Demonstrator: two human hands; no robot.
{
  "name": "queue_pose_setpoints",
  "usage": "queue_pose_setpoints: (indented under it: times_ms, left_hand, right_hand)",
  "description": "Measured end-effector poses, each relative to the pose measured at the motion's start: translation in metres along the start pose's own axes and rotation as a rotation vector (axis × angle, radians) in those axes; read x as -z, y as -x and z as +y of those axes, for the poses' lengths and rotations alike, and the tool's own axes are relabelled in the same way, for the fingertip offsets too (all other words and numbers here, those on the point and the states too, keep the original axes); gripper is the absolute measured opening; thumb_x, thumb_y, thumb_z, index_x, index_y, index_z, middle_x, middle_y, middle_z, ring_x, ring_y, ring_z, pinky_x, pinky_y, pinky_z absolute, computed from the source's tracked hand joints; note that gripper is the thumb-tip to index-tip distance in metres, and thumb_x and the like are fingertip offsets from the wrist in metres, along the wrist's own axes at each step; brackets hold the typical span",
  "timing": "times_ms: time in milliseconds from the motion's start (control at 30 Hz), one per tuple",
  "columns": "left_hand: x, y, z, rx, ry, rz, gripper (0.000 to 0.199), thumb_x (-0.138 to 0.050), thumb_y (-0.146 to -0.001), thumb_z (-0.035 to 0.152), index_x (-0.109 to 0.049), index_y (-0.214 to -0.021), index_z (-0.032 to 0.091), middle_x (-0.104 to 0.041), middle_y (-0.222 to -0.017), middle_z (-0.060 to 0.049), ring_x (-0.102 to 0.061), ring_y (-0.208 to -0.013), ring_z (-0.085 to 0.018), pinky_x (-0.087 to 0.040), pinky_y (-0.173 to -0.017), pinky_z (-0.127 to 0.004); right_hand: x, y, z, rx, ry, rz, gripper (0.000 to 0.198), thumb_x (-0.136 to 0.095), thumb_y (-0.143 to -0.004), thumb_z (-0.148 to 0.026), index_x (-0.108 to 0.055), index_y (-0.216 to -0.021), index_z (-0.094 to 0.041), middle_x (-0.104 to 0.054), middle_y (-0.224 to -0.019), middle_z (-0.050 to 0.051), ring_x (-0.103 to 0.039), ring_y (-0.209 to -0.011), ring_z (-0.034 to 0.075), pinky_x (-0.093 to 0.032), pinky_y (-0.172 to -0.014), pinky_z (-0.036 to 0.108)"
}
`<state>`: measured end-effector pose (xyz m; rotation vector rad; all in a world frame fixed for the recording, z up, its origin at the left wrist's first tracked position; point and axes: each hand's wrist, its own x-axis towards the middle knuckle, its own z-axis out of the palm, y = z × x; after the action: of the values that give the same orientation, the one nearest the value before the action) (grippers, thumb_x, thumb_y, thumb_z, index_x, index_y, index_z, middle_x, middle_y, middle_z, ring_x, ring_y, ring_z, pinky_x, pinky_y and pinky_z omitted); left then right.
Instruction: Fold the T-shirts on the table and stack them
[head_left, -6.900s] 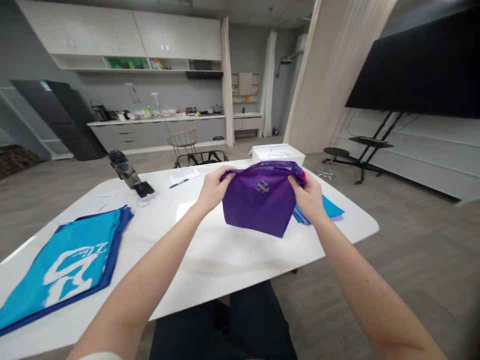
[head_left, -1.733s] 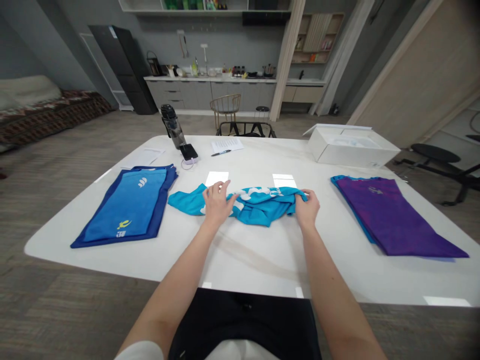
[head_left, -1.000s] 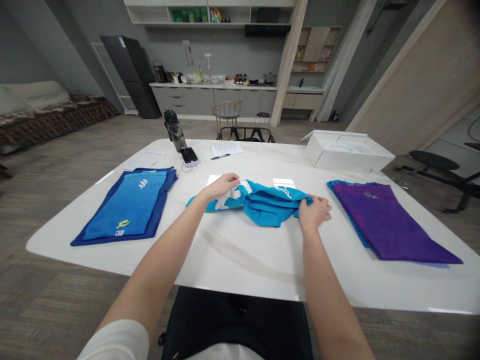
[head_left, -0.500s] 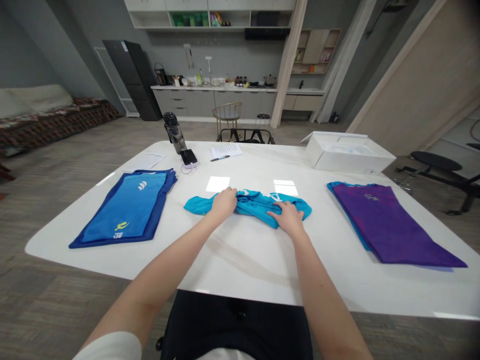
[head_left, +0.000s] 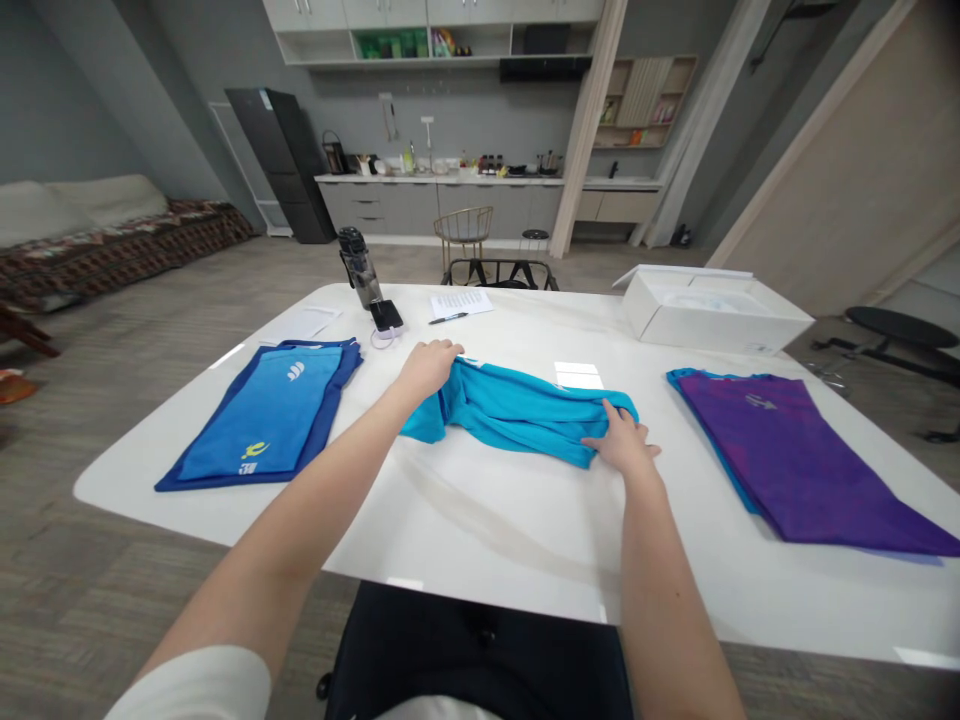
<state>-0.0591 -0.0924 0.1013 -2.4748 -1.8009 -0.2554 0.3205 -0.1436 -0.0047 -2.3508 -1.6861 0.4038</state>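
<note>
A light blue shirt [head_left: 517,405] lies bunched lengthwise across the middle of the white table [head_left: 480,520]. My left hand [head_left: 433,368] is closed on its left part and lifts the cloth a little; the fingertips are partly hidden behind the fabric. On the shirt's right end rests my right hand [head_left: 624,440], fingers spread over the cloth. To the left lies a folded blue shirt [head_left: 259,415] on a dark blue one [head_left: 171,476]. A folded purple shirt [head_left: 814,455] covers another light blue garment [head_left: 705,440] on the right.
Along the far side stand a dark water bottle [head_left: 361,268], a phone [head_left: 387,316] on a small stand, a printed sheet [head_left: 461,302] and a pen [head_left: 448,318]. A white box [head_left: 712,315] with its lid raised occupies the back right. A chair [head_left: 499,272] stands beyond the table.
My left hand has moved left and up, raising part of the shirt. My right hand has slid right, and the cloth between them is stretched out longer and smoother.
</note>
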Motion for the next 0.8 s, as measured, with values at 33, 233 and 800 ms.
queue_pose_setpoints:
  times_ms: [33, 233, 800]
  left_hand:
    - [-0.004, 0.003, 0.000, 0.017, -0.032, -0.046, 0.050, -0.046, -0.093, 0.017, -0.055, -0.142, 0.024, -0.061, -0.136, -0.015, -0.055, -0.127, -0.033, -0.042, -0.105, -0.051]
    - [-0.031, 0.024, -0.002, 0.230, -0.039, -0.351, 0.081, -0.064, -0.084, 0.047, -0.035, -0.157, 0.026, -0.053, -0.145, -0.020, -0.054, -0.129, -0.043, -0.047, -0.098, -0.058]
    - [-0.055, 0.011, 0.005, 0.232, 0.338, 0.066, 0.030, -0.050, -0.100, 0.036, -0.064, -0.122, 0.020, -0.069, -0.121, -0.012, -0.065, -0.114, -0.027, -0.049, -0.098, -0.039]
  right_hand:
    - [0.001, 0.003, -0.003, -0.011, 0.019, 0.028, 0.092, -0.075, -0.081, -0.042, -0.031, -0.160, -0.038, -0.025, -0.167, 0.014, -0.031, -0.144, 0.046, -0.033, -0.102, 0.075]
    - [-0.003, 0.023, -0.041, 0.261, -0.018, 0.181, 0.042, -0.056, -0.094, -0.028, -0.064, -0.136, -0.025, -0.057, -0.140, 0.016, -0.049, -0.128, 0.036, -0.040, -0.100, 0.054]
    - [-0.015, 0.057, -0.085, 0.681, -0.008, -0.120, 0.050, -0.071, -0.088, -0.046, -0.065, -0.135, -0.028, -0.068, -0.119, 0.010, -0.062, -0.111, 0.028, -0.045, -0.083, 0.032]
